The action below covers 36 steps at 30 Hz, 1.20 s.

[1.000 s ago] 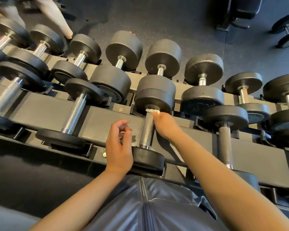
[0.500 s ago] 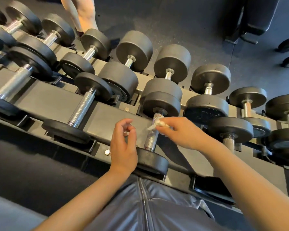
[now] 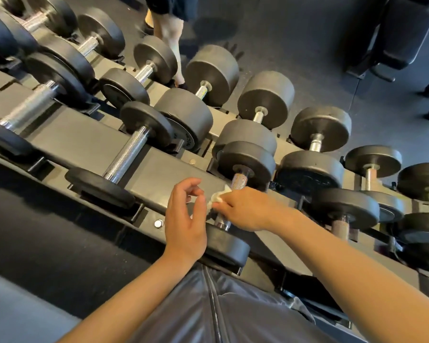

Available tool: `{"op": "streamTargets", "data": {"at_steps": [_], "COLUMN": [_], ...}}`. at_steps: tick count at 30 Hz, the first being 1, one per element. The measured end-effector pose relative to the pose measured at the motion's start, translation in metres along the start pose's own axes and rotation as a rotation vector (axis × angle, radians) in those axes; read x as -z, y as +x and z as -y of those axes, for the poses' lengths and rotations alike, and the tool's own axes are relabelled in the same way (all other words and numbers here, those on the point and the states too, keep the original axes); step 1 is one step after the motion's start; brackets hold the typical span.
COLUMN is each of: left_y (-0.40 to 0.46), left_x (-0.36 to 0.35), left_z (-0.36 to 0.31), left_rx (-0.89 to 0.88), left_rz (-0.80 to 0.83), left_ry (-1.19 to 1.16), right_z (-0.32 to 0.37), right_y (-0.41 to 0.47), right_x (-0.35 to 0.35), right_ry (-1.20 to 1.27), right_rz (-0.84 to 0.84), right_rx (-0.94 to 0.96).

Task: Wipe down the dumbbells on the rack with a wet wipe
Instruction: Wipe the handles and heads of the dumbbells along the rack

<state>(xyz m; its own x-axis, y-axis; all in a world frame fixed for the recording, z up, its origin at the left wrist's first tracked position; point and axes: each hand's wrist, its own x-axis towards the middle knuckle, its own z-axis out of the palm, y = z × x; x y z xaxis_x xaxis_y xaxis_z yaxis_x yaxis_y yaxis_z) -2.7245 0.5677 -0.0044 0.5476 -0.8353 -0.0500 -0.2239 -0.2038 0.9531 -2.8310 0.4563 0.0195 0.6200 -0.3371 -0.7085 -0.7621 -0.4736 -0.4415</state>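
- The dumbbell (image 3: 243, 169) being cleaned lies on the front rail of the rack (image 3: 164, 169), near its middle: two black round heads joined by a knurled steel handle, one head toward the near edge, the other toward the back tier.
- The wet wipe (image 3: 217, 197) is a small crumpled white wad, pressed against the left side of that handle about halfway along it.
- The right hand (image 3: 245, 209) reaches in from the lower right, forearm stretched across the near edge of the rack; its fingers are wrapped around the handle with the wipe pinched against the steel, a corner of white poking out above the knuckles.
- The left hand (image 3: 185, 221) hovers just left of the handle over the near rail, wrist bent back, fingers loosely curled with thumb and forefinger close together; it holds nothing and touches no weight that I can see.
- More black dumbbells (image 3: 134, 142) fill the front rail to either side and the rear tier behind.
- Another person's bare leg (image 3: 170, 33) stands on the dark floor beyond the far edge of the rack.
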Motion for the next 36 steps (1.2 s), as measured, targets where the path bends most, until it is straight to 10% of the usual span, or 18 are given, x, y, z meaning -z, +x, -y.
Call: {"op": "streamTargets", "data": {"at_steps": [5,11,16,24,32,36], "left_y": [0.001,0.001,-0.001,-0.001,-0.005,-0.004], "left_x": [0.001,0.000,0.002,0.001,0.005,0.034], "left_z": [0.001,0.000,-0.002,-0.010,-0.017,-0.018], "left_rx": [-0.008,0.013,0.034,0.075,0.195,0.211], "left_rz": [0.011,0.047,0.043,0.018,-0.057,-0.217], "left_ry": [-0.002,0.022,0.043,0.033,0.000,-0.033], "right_z": [0.005,-0.040,-0.042,-0.026,-0.059,-0.058], "right_y": [-0.015,0.007,0.010,-0.018,0.014,0.015], "right_x": [0.000,0.018,-0.004,-0.037,-0.004,-0.008], "right_ry": [0.111,-0.267,-0.037,0.477,-0.013,0.218], "right_rz": [0.143,-0.375,-0.482,-0.081,-0.570,-0.531], "right_rx": [0.063,-0.077,-0.086,0.293,-0.109,-0.085]}}
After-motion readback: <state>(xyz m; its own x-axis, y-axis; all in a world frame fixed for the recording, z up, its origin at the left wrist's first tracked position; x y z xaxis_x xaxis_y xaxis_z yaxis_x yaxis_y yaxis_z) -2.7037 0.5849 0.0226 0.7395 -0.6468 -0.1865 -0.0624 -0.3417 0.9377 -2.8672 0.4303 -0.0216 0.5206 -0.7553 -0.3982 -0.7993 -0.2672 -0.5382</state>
